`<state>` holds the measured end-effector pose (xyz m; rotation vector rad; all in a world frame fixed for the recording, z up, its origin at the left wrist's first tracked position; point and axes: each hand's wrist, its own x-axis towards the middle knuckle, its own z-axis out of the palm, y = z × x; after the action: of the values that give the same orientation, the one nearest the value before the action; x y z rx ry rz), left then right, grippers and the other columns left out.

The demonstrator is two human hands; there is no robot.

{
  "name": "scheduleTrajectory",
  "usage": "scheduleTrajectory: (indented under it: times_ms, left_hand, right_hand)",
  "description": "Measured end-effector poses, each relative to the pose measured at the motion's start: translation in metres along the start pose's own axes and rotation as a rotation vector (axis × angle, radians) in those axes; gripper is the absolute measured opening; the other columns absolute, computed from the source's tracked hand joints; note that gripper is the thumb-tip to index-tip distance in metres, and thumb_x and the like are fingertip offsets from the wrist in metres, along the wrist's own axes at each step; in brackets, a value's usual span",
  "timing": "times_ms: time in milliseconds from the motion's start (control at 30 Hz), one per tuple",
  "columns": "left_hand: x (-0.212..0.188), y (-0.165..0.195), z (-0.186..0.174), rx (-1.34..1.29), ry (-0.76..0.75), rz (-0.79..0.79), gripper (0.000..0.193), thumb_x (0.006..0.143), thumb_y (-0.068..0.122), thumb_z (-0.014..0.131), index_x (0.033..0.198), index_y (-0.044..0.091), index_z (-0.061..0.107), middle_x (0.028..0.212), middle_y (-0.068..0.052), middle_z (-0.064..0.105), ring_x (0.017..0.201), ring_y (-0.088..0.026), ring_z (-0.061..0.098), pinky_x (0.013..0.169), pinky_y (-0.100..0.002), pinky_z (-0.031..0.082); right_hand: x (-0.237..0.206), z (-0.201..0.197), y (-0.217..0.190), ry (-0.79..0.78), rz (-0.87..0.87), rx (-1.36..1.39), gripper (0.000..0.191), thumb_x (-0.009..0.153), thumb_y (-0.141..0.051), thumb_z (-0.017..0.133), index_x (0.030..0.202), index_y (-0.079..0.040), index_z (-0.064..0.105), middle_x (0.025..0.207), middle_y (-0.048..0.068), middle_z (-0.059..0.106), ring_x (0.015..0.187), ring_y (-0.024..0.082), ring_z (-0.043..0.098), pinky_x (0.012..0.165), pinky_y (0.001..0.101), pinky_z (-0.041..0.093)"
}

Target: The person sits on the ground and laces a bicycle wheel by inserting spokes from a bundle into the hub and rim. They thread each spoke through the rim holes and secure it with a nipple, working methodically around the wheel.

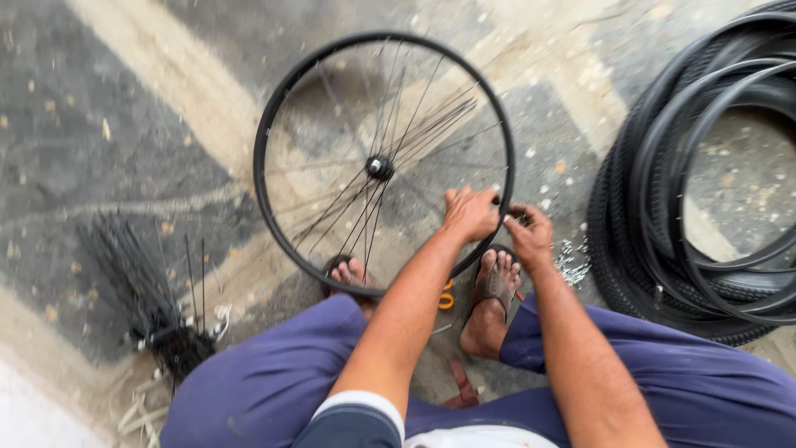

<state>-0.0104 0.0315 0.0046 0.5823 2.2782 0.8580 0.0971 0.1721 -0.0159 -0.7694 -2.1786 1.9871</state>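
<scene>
Looking down from the head camera, a black bicycle wheel rim (264, 133) lies flat on the concrete floor (124, 99), its loose spokes (414, 133) fanning from the central hub (380, 167). The left hand (469, 212) rests on the rim's near right edge, fingers curled over it in a partial grip. The right hand (528, 235) sits just beside it, fingers bent inward at the rim; whether they pinch anything cannot be told. Both bare feet brace the rim's lower edge. A bundle of spare spokes (145, 286) lies to the left, stacked tyres (663, 241) to the right, small metal nipples (572, 264) near the right hand.
</scene>
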Motion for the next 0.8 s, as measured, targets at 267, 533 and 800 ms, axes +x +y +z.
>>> scheduleTrajectory:
  times_ms: [267, 533, 800]
  left_hand:
    - [0.004, 0.003, -0.005, 0.093, -0.114, -0.034, 0.034, 0.087, 0.034, 0.051, 0.097, 0.015, 0.077, 0.113, -0.010, 0.075, 0.115, -0.031, 0.056, 0.100, -0.052, 0.029]
    - [-0.003, -0.002, -0.001, 0.056, 0.001, 0.027, 0.032, 0.086, 0.036, 0.056, 0.100, 0.016, 0.076, 0.108, -0.009, 0.075, 0.113, -0.031, 0.058, 0.103, -0.051, 0.028]
    - [0.001, 0.001, -0.001, 0.210, -0.195, -0.020, 0.032, 0.093, 0.033, 0.050, 0.102, 0.013, 0.073, 0.111, -0.011, 0.074, 0.118, -0.032, 0.055, 0.104, -0.055, 0.026]
  right_hand:
    - [-0.013, 0.011, -0.018, 0.092, 0.428, 0.191, 0.032, 0.097, -0.033, 0.070, 0.097, -0.002, 0.075, 0.079, 0.001, 0.068, 0.067, 0.009, 0.056, 0.062, 0.0256, 0.048]
    - [-0.017, 0.016, -0.032, 0.085, 0.403, 0.125, 0.037, 0.096, -0.036, 0.071, 0.090, 0.000, 0.076, 0.075, 0.000, 0.068, 0.065, 0.009, 0.056, 0.060, 0.0258, 0.048]
    - [-0.028, 0.016, -0.038, 0.055, 0.413, 0.144, 0.037, 0.096, -0.036, 0.071, 0.090, 0.000, 0.077, 0.076, -0.002, 0.066, 0.066, 0.007, 0.054, 0.062, 0.0248, 0.047]
